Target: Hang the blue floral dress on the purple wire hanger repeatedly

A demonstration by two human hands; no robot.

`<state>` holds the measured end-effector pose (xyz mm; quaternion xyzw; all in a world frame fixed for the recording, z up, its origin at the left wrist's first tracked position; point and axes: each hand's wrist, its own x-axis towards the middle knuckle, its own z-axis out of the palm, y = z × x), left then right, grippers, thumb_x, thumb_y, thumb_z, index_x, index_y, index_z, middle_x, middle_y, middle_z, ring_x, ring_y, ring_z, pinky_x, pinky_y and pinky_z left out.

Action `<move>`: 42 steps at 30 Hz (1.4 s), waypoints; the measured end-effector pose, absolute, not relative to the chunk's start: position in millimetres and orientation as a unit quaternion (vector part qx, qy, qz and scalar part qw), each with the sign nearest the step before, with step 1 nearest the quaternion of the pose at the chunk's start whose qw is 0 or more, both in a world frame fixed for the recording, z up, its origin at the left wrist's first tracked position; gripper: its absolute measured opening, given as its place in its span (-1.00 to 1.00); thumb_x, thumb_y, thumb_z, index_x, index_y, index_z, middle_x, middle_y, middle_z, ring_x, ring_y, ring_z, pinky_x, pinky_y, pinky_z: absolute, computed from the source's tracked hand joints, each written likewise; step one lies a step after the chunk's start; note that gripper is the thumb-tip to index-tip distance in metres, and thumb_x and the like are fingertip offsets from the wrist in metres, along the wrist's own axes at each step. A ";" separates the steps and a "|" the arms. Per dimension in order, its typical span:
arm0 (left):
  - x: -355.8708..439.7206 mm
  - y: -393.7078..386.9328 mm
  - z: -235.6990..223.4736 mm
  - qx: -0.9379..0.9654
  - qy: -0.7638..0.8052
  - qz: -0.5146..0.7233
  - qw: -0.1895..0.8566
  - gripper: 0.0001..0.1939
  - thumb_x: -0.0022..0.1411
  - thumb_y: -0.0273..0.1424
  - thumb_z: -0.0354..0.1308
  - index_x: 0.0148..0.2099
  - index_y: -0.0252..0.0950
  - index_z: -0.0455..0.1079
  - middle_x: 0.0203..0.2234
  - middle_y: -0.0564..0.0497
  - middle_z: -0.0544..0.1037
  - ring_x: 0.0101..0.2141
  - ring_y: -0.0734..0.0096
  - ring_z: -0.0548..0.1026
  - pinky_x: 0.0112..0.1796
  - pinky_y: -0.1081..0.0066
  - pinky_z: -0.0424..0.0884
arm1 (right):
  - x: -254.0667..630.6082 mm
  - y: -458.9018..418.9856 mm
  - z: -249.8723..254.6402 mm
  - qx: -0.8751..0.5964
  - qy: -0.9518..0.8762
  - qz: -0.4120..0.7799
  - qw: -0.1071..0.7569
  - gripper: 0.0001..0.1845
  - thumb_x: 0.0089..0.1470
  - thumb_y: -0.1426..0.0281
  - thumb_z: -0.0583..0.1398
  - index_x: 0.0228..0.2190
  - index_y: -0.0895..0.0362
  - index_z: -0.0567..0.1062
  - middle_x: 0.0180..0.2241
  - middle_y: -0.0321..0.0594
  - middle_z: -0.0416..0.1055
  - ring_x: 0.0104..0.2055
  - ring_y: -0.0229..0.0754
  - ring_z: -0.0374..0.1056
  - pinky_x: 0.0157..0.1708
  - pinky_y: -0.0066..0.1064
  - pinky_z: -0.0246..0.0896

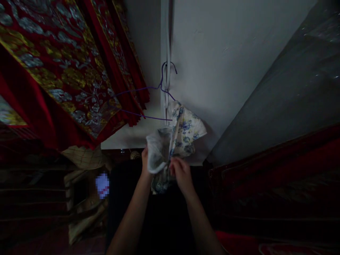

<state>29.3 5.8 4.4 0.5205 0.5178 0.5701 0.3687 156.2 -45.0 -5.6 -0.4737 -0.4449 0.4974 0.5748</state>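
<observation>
A white shirt with blue flowers (pixel 187 127) hangs on the right arm of a thin purple wire hanger (pixel 156 87). The hanger's left arm is bare and reaches across in front of a red hanging cloth. My right hand (pixel 181 173) is closed, pinching the shirt's front edge below the hanger. At the shirt's turned-out white side is my left hand (pixel 145 161), gripping the fabric from the left; most of its fingers are hidden behind the cloth. The lower part of the shirt is bunched between my wrists.
Red cloth with gold and silver embroidery (pixel 71 71) hangs at the upper left. A pale strap (pixel 167 35) runs down the white wall (pixel 212 46) behind the hanger hook. At the lower left stands a wooden frame (pixel 70 205); greyish sheeting (pixel 289 81) slants along the right.
</observation>
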 end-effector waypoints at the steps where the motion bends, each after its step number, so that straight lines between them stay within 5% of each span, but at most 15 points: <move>1: 35.6 1.2 11.2 0.484 0.490 0.605 0.400 -0.59 0.43 -0.08 0.06 -0.02 -0.34 0.46 -0.24 -0.04 0.58 -0.28 0.31 0.57 -0.24 0.27 0.54 | 163.4 -40.2 -5.8 -0.489 -0.415 0.461 0.614 -0.53 0.06 -0.03 0.20 -0.60 0.08 0.42 -0.65 -0.33 0.31 -0.59 -0.26 0.24 -0.56 -0.43 0.17; 4: 52.6 -18.9 41.1 0.529 0.388 0.618 0.434 -0.52 0.41 0.00 0.01 -0.18 -0.31 0.50 -0.31 -0.05 0.59 -0.25 0.27 0.58 -0.17 0.32 0.50 | 178.3 -29.6 -1.5 -0.482 -0.367 0.429 0.670 -0.46 0.05 -0.16 0.18 -0.40 0.08 0.54 -0.37 -0.20 0.54 -0.24 -0.08 0.46 -0.16 -0.26 0.40; 7: 62.3 -39.0 73.4 0.690 0.260 0.534 0.414 -0.65 0.43 -0.15 0.08 -0.24 -0.29 0.53 -0.15 -0.13 0.58 -0.04 0.19 0.52 0.04 0.27 0.39 | 179.1 -34.9 7.4 -0.409 -0.347 0.530 0.657 -0.27 0.01 -0.31 0.13 -0.19 0.05 0.57 -0.11 -0.12 0.58 0.10 0.05 0.42 0.14 -0.12 0.30; 10: 56.4 -42.1 88.6 0.779 0.261 0.464 0.330 -0.71 0.43 -0.18 0.09 0.02 -0.22 0.49 0.14 -0.19 0.44 0.22 0.10 0.33 0.24 0.16 0.21 | 174.7 -54.3 15.3 -0.350 -0.333 0.614 0.624 -0.14 0.00 -0.39 0.05 -0.01 -0.01 0.53 0.02 -0.11 0.54 0.25 0.07 0.32 0.19 -0.09 0.28; 12: 44.9 -34.5 84.2 0.776 0.285 0.440 0.350 -0.51 0.43 -0.08 0.04 0.29 -0.17 0.27 0.30 -0.21 0.27 0.32 0.10 0.21 0.28 0.13 0.15 | 177.2 -65.3 20.7 -0.335 -0.368 0.660 0.563 -0.14 -0.02 -0.36 0.12 0.05 -0.01 0.50 0.02 -0.09 0.53 0.20 0.08 0.37 0.13 -0.08 0.33; 14: 31.2 -24.8 70.2 0.770 0.283 0.372 0.434 -0.39 0.46 0.05 -0.18 0.34 -0.20 0.18 0.26 -0.20 0.33 0.25 0.13 0.30 0.22 0.15 0.24 | 186.2 -67.5 29.6 -0.328 -0.457 0.690 0.455 -0.22 -0.06 -0.20 0.32 0.05 0.03 0.49 -0.03 -0.09 0.54 0.08 0.06 0.45 0.05 -0.12 0.38; 17: 13.1 -18.1 43.1 0.778 0.280 0.222 0.516 -0.19 0.40 0.18 -0.42 -0.03 -0.30 0.46 -0.15 -0.13 0.57 -0.11 0.19 0.51 -0.03 0.24 0.43 | 205.8 -53.5 54.1 -0.295 -0.636 0.674 0.234 -0.49 -0.13 0.11 0.47 -0.20 0.13 0.56 -0.27 -0.20 0.54 -0.24 -0.14 0.46 -0.21 -0.32 0.41; 21: -5.5 -30.8 20.3 0.794 0.303 0.106 0.517 -0.30 0.39 0.17 -0.21 -0.39 -0.32 0.38 -0.49 0.01 0.48 -0.44 0.38 0.38 -0.36 0.39 0.37 | 223.4 -26.2 101.5 -0.276 -0.732 0.618 0.078 -0.61 -0.12 0.15 0.44 -0.50 0.18 0.46 -0.54 -0.38 0.34 -0.53 -0.36 0.20 -0.53 -0.52 0.15; 26: -39.0 -36.5 26.8 0.798 0.416 0.061 0.432 -0.32 0.42 0.09 -0.22 -0.42 -0.32 0.41 -0.53 0.01 0.48 -0.51 0.41 0.38 -0.44 0.43 0.28 | 221.1 6.5 145.8 -0.358 -0.819 0.407 0.189 -0.79 -0.15 0.36 0.36 -0.45 0.15 0.46 -0.49 -0.34 0.38 -0.45 -0.29 0.26 -0.50 -0.50 0.10; 29: -69.9 -18.7 42.6 0.787 0.536 0.018 0.304 -0.34 0.37 0.12 -0.16 -0.26 -0.29 0.53 -0.35 -0.12 0.62 -0.33 0.18 0.56 -0.31 0.35 0.38 | 217.9 46.3 148.6 -0.440 -0.796 0.242 0.338 -0.93 -0.16 0.45 0.24 -0.51 0.13 0.43 -0.51 -0.32 0.37 -0.45 -0.24 0.27 -0.47 -0.46 0.10; 32: -96.7 2.1 61.7 0.752 0.640 -0.051 0.148 -0.46 0.33 0.06 -0.04 -0.07 -0.22 0.56 -0.17 -0.21 0.66 -0.13 -0.03 0.61 -0.18 0.23 0.44 | 214.5 97.7 132.3 -0.489 -0.711 0.164 0.478 -0.78 -0.09 0.36 0.23 -0.32 0.14 0.51 -0.37 -0.21 0.49 -0.35 -0.14 0.38 -0.37 -0.40 0.23; 35: -108.8 13.5 79.5 0.707 0.700 -0.072 0.066 -0.46 0.38 -0.02 -0.12 0.01 -0.23 0.55 -0.09 -0.28 0.64 -0.06 -0.12 0.60 -0.13 0.14 0.47 | 212.3 134.9 105.7 -0.472 -0.719 0.146 0.490 -0.65 0.02 0.30 0.19 -0.15 0.15 0.55 -0.20 -0.13 0.56 -0.18 -0.06 0.45 -0.18 -0.33 0.30; 42: -99.9 11.0 114.1 0.702 0.712 0.005 -0.034 -0.56 0.41 -0.30 -0.17 0.00 -0.33 0.50 -0.15 -0.28 0.65 -0.11 -0.04 0.63 -0.17 0.19 0.50 | 245.3 122.9 83.4 -0.510 -0.721 0.132 0.451 -0.63 0.08 0.13 0.19 -0.53 0.15 0.52 -0.57 -0.28 0.37 -0.47 -0.17 0.31 -0.46 -0.41 0.08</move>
